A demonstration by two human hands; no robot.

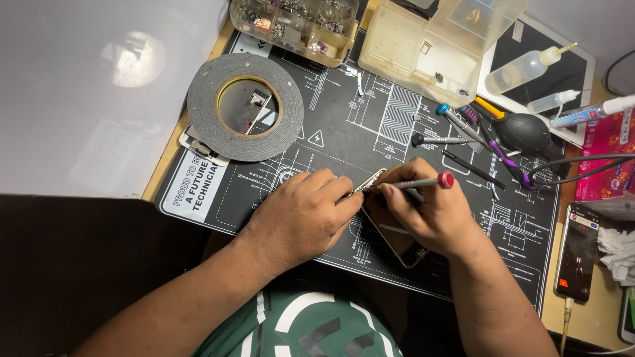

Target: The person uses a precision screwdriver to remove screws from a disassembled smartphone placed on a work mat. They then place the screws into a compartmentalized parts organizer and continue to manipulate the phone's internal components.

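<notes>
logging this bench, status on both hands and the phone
Left hand steadies gold phone at its top edge. Right hand holds red-capped screwdriver, tip at phone's top corner. Nothing in the way.

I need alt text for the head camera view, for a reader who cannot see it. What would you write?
Seen from above, a person's left hand steadies a gold-edged phone on a dark printed work mat, while the right hand holds a red-capped screwdriver at the phone's top edge. A large roll of grey tape, clear parts boxes and spare tools lie behind.
</notes>
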